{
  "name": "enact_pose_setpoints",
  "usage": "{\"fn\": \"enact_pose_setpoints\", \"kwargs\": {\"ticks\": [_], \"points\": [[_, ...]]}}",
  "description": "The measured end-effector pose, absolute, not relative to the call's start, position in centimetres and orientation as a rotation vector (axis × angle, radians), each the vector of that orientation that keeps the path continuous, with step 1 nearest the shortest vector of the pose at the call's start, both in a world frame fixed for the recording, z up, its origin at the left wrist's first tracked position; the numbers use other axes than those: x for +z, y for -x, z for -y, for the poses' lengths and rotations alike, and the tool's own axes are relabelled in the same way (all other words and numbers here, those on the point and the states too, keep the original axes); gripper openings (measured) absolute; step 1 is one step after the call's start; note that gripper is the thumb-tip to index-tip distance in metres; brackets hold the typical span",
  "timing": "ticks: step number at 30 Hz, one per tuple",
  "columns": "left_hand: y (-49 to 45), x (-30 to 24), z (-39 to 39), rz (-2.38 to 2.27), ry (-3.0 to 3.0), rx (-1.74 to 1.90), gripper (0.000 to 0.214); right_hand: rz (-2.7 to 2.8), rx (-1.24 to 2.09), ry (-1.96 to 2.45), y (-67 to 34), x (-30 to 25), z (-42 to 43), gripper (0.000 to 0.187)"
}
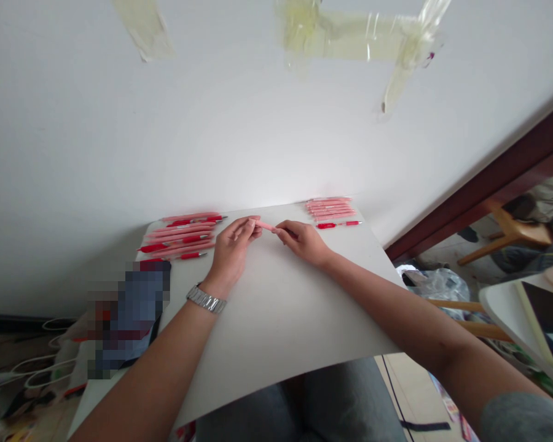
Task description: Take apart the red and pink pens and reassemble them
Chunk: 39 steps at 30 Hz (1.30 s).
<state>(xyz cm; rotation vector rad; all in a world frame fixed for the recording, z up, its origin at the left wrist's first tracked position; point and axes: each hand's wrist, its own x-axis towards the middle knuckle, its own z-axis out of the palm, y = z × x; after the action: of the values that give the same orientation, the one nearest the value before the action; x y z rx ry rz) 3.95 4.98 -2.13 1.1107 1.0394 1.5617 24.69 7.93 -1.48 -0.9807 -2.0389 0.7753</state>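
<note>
Left-hand fingers (247, 231) and right-hand fingers (291, 226) pinch a pink pen (266, 226), whose ends they hide.

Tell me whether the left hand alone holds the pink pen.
No, the left hand and the right hand both grip the pink pen, one near each end.

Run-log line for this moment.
left hand: holds pink stick; right hand: holds its other end; left side: red pens, pink sticks; right side: pink bundle, one red pen

- Worktop (276, 313): white, plain.
- Far left: red pens (153, 248), pink sticks (179, 232), loosely ranked.
- Far right: pink bundle (332, 210), close-set; lone red pen (327, 226) just nearer.
- Left edge: bluish item (141, 307), pixelated.
</note>
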Motion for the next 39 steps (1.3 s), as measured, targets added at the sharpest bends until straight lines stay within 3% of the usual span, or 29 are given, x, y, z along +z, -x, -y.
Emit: {"fn": "enact_pose_setpoints", "kwargs": {"ticks": [39], "points": [[-4.19, -1.67, -4.75, -1.063, -1.129, 1.566, 0.034, 1.981, 0.655, 1.010, -24.71, -2.25, -8.32, 0.015]]}}
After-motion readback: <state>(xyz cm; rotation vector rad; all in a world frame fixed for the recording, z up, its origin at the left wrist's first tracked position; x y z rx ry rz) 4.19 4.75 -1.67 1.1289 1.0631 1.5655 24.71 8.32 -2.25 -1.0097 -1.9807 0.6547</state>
